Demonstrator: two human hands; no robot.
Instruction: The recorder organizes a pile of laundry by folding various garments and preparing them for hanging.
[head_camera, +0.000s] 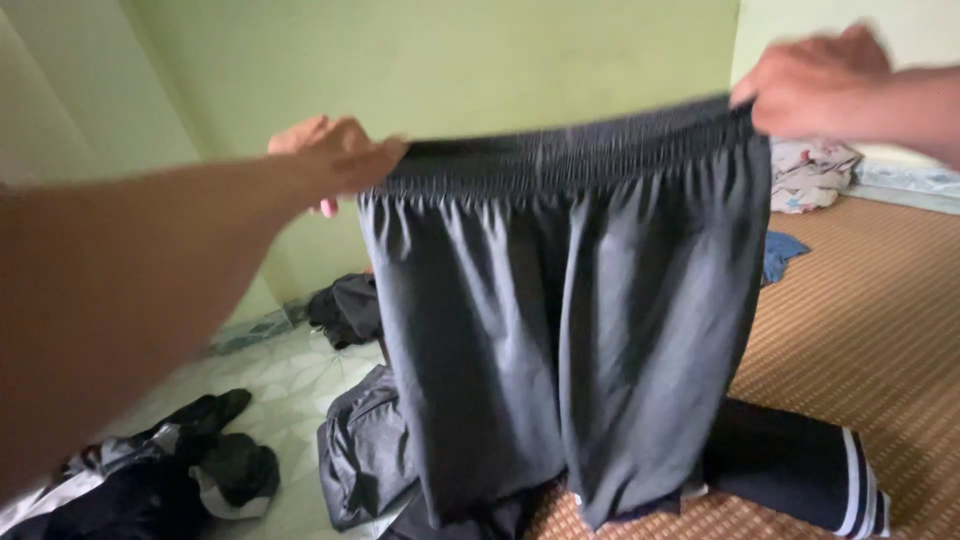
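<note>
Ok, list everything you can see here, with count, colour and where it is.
Shorts: one, dark grey, held up by the waistband in the middle.
Folded garment: one, grey, on the floor below the shorts.
Dark garment with white stripes: one, on the woven mat, lower right.
Black clothes: one heap, by the green wall.
Dark clothes pile: one, lower left on the tiled floor.
Blue cloth: one, on the mat.
Pale patterned cloth: one, right.
Left hand: grips the waistband.
Right hand: grips the waistband.
</note>
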